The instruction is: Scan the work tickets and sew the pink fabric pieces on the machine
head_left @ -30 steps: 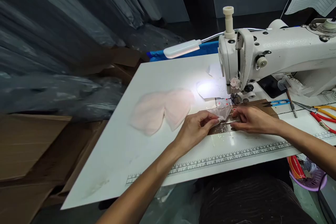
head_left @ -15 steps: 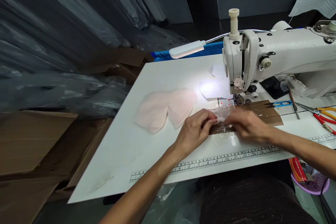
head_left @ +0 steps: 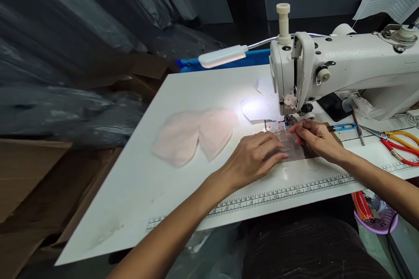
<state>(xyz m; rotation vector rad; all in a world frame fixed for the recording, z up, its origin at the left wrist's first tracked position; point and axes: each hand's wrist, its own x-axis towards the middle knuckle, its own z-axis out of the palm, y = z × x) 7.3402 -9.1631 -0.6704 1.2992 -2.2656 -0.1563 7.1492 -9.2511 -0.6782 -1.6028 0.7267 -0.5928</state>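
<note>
A small piece of thin, see-through whitish fabric (head_left: 293, 151) lies in front of the needle of the white sewing machine (head_left: 353, 59). My right hand (head_left: 316, 139) pinches its upper right edge, close to the presser foot (head_left: 288, 120). From the left, my left hand (head_left: 257, 157) rests on the table with fingers stretched and a little bent, its fingertips at the fabric's left side. Under the fabric and right hand shows part of a brown plate, mostly covered. Pale pink cut fabric (head_left: 193, 135) lies flat to the left.
A lit lamp (head_left: 224, 56) shines on white scraps (head_left: 260, 109) beside the needle. Blue thread snips (head_left: 343, 127) and scissors with orange handles (head_left: 401, 139) lie right of my right hand. A printed ruler (head_left: 275, 196) runs along the front edge of the white table (head_left: 131, 200).
My left hand has loosened from a pinch to stretched fingers. My right hand has moved up toward the presser foot, and the bunched fabric now lies spread flat. The view has shifted slightly.
</note>
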